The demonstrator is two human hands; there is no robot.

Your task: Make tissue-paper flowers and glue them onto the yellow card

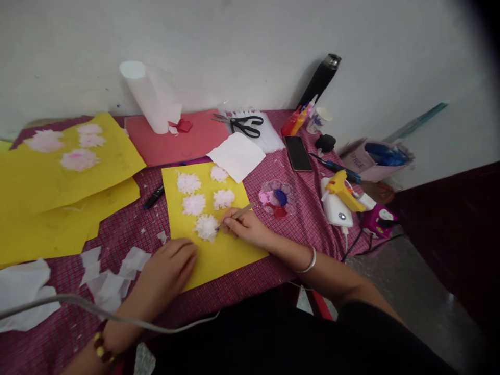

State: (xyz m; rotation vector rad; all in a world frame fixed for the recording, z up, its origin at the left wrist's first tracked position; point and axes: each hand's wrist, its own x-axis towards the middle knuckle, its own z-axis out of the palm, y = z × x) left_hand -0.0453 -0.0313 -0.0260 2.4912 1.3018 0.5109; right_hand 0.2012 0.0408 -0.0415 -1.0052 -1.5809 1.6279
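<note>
My right hand (246, 227) is closed in a pinch round a thin paintbrush (246, 209). The brush tip touches or nearly touches a white crumpled-paper flower (207, 227), the lowest of several on a yellow sheet (230, 255). My left hand (174, 263) rests on the sheet's lower left edge, its fingers loosely bent and nothing seen in them; their tips are partly hidden. Right of the sheet lies a clear paint palette (291, 207) with pink, blue and red paint in its wells.
Another yellow sheet with pinkish flowers (79, 160) lies left. Behind are a paper roll (144, 99), scissors (246, 125) and a white paper square (237, 156). A phone (297, 153), paint bottles (297, 121) and a yellow glue gun (344, 190) lie right. A cable (128, 321) crosses my left wrist.
</note>
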